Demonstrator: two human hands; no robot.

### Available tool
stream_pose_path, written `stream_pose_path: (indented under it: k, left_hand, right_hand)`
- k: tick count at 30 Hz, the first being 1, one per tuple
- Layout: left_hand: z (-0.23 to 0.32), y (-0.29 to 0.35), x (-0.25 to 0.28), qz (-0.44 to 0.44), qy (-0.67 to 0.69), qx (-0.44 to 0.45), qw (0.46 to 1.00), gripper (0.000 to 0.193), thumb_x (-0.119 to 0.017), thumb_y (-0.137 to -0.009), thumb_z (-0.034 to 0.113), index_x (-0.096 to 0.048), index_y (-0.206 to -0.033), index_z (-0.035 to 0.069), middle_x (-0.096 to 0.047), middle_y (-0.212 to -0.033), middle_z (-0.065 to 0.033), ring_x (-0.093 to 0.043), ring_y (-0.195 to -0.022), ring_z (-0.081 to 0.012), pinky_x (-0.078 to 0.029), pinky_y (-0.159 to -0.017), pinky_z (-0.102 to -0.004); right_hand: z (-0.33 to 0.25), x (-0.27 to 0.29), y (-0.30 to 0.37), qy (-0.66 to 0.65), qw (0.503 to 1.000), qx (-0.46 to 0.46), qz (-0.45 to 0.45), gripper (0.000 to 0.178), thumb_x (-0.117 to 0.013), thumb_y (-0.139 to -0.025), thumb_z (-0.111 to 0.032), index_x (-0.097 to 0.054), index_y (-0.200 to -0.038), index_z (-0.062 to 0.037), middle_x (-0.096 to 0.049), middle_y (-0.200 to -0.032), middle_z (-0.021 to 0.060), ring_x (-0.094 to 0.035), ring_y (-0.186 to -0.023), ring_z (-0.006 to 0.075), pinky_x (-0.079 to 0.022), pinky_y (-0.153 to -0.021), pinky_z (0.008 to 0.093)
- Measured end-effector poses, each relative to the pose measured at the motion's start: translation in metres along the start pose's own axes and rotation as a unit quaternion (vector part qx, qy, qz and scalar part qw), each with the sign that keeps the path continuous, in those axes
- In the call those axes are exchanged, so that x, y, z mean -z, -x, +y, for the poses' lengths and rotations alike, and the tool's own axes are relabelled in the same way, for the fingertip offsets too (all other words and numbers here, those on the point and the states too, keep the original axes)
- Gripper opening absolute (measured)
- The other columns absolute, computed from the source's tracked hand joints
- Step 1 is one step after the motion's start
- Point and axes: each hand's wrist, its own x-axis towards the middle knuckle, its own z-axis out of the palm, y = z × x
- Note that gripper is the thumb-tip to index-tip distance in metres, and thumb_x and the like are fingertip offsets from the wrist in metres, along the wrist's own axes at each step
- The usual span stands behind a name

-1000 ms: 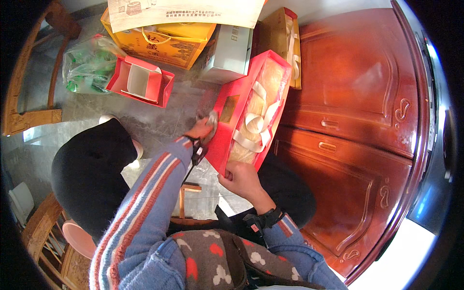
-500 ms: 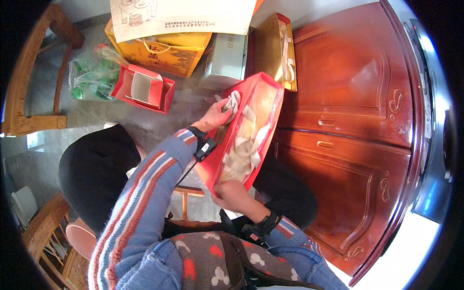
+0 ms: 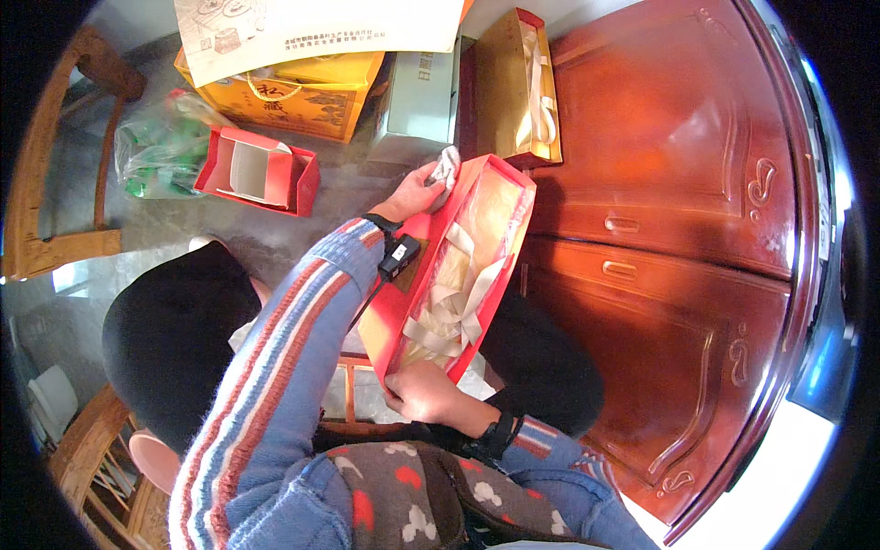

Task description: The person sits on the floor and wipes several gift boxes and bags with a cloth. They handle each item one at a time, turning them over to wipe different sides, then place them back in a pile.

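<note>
A long red box (image 3: 374, 332) is tilted across my lap, its open side toward me. Inside lie a yellow lining (image 3: 495, 203) and a loose cream ribbon (image 3: 458, 316). My left hand (image 3: 410, 196) is closed around a crumpled greyish-white cloth (image 3: 445, 169), holding it against the box's left side near the far end. At the near end, my right hand (image 3: 425, 392) grips the box's edge with curled fingers; its thumb is partly hidden.
Ahead stand a yellow gift bag (image 3: 302, 105), a pale blue box (image 3: 417, 105) and a gold-lined box (image 3: 500, 87). A smaller open red box (image 3: 302, 179) and a bag of green bottles (image 3: 160, 147) sit left. Wooden cabinet doors (image 3: 660, 137) line the right.
My left hand and the cloth have moved up along the box's side toward its far corner. My right hand has shifted slightly lower, and the box's far end has dropped a little.
</note>
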Motion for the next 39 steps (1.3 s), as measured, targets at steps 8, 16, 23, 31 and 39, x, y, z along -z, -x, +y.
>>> stream_pose_path:
  k: [8, 16, 23, 31, 39]
  left_hand:
    - [-0.102, 0.033, 0.053, 0.042, -0.209, 0.152, 0.965, 0.038, -0.058, -0.099, 0.018, -0.061, -0.135, 0.007, -0.072, -0.112, -0.0096, -0.068, -0.103, -0.0242, -0.054, -0.090, -0.0392]
    - [-0.129, 0.154, 0.055, -0.008, -0.060, 0.263, 0.963, 0.034, -0.062, -0.100, 0.022, -0.064, -0.131, 0.010, -0.073, -0.104, -0.0061, -0.070, -0.089, -0.0177, -0.057, -0.074, -0.0354]
    - [0.026, 0.210, 0.025, -0.172, -0.109, 0.343, 0.917, 0.036, -0.058, -0.103, 0.032, -0.067, -0.131, 0.011, -0.074, -0.106, -0.0019, -0.069, -0.090, -0.0146, -0.056, -0.076, -0.0330]
    - [0.160, 0.250, 0.001, 0.101, -0.412, -0.122, 0.897, 0.038, -0.067, -0.094, 0.027, -0.061, -0.122, 0.003, -0.070, -0.109, -0.0184, -0.068, -0.100, -0.0289, -0.052, -0.089, -0.0405]
    - [0.209, 0.314, -0.089, 0.016, -0.374, -0.147, 0.916, 0.040, -0.060, -0.104, 0.028, -0.051, -0.133, 0.001, -0.063, -0.124, -0.0178, -0.062, -0.113, -0.0261, -0.049, -0.098, -0.0380]
  right_hand:
    - [0.000, -0.015, -0.009, -0.028, 0.999, 0.000, -0.019, 0.030, -0.062, -0.089, -0.029, -0.064, -0.077, -0.0019, -0.066, -0.074, 0.0228, -0.066, -0.073, 0.0457, -0.052, -0.066, 0.0562]
    - [-0.003, -0.018, -0.004, 0.051, 0.998, -0.006, 0.033, 0.026, -0.063, -0.085, -0.025, -0.066, -0.073, -0.0024, -0.065, -0.070, 0.0218, -0.067, -0.069, 0.0432, -0.054, -0.065, 0.0537]
    - [-0.019, -0.024, 0.002, 0.041, 0.989, 0.040, 0.137, 0.020, -0.066, -0.082, -0.023, -0.070, -0.077, -0.0040, -0.067, -0.074, 0.0215, -0.069, -0.073, 0.0420, -0.055, -0.068, 0.0532]
    - [-0.031, -0.012, -0.027, 0.047, 0.943, 0.029, 0.329, 0.026, -0.065, -0.085, -0.028, -0.073, -0.080, -0.0038, -0.070, -0.076, 0.0206, -0.070, -0.072, 0.0410, -0.056, -0.067, 0.0536]
    - [-0.050, 0.032, 0.023, -0.629, 0.668, 0.105, 0.383, 0.073, -0.052, -0.101, -0.024, -0.018, -0.165, -0.0305, -0.054, -0.141, 0.0006, -0.054, -0.127, 0.0201, -0.051, -0.097, 0.0425]
